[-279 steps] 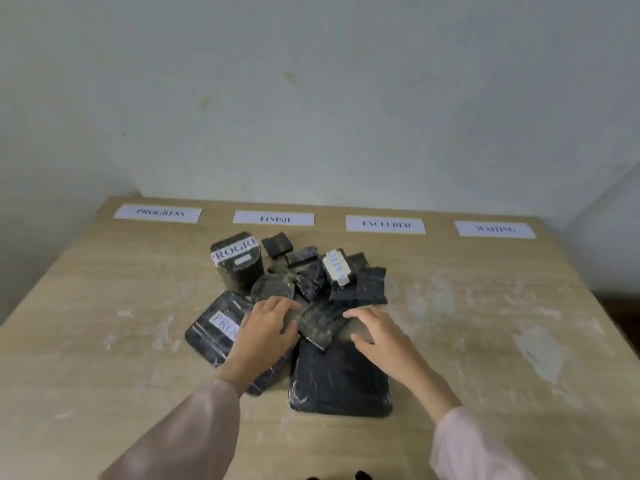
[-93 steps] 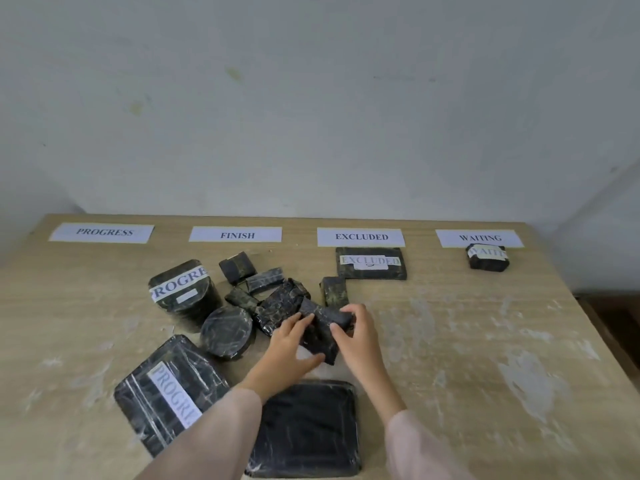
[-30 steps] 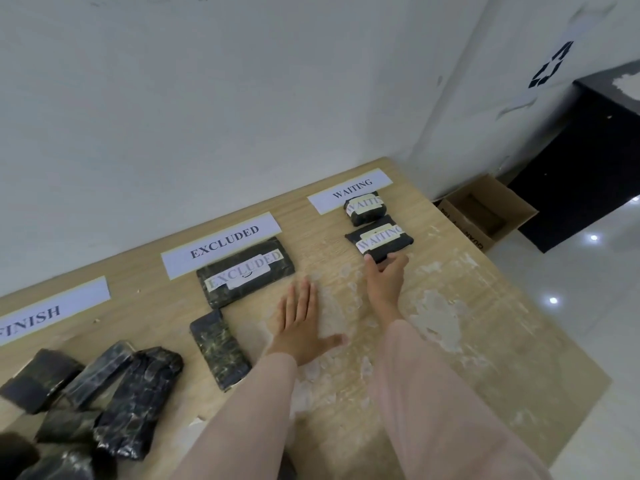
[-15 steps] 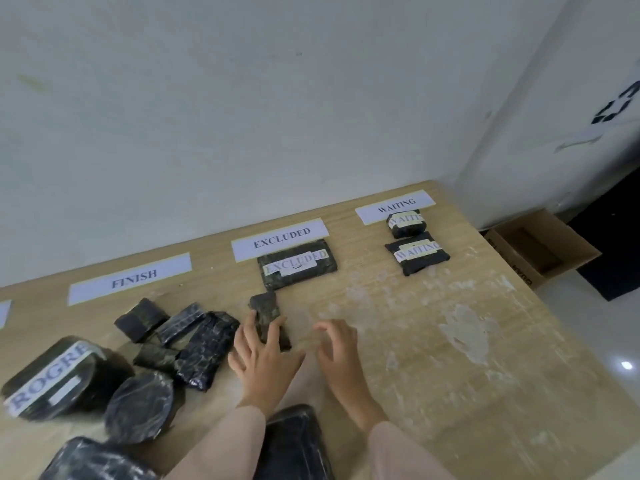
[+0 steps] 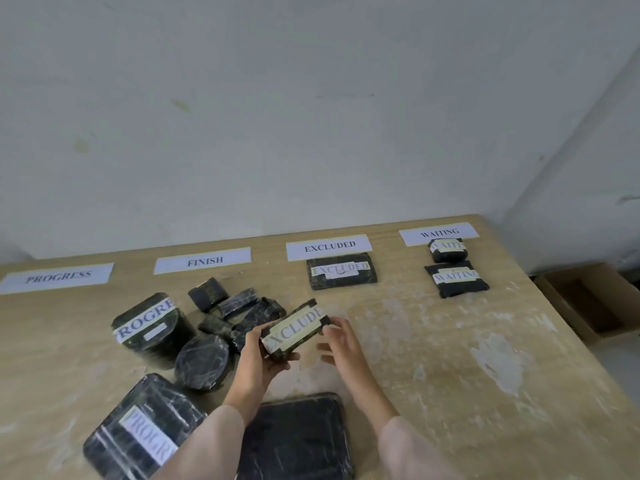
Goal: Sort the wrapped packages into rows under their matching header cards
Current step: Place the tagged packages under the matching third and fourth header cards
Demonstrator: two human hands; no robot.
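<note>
Four header cards line the table's far edge: PROGRESS point(image 5: 57, 277), FINISH point(image 5: 202, 260), EXCLUDED point(image 5: 329, 246), WAITING point(image 5: 439, 233). My left hand point(image 5: 258, 358) holds up a small black-wrapped package labelled EXCLUDED point(image 5: 294, 330), label facing me. My right hand point(image 5: 341, 342) is beside its right end, fingers apart, touching or nearly touching it. One EXCLUDED package point(image 5: 341, 270) lies under its card. Two WAITING packages point(image 5: 448, 249) point(image 5: 456, 279) lie under theirs. A pile of unsorted dark packages point(image 5: 242, 313) sits under FINISH.
A round PROGRESS package point(image 5: 149, 325), a round black one point(image 5: 202, 362), a flat PROGRESS package point(image 5: 145, 434) and a large flat black package point(image 5: 294, 438) lie near me on the wooden table point(image 5: 450, 358). A cardboard box point(image 5: 588, 299) stands on the floor at the right.
My left hand has lifted the small package off the table and turned its EXCLUDED label up. My right hand has come up beside it. The view has swung left.
</note>
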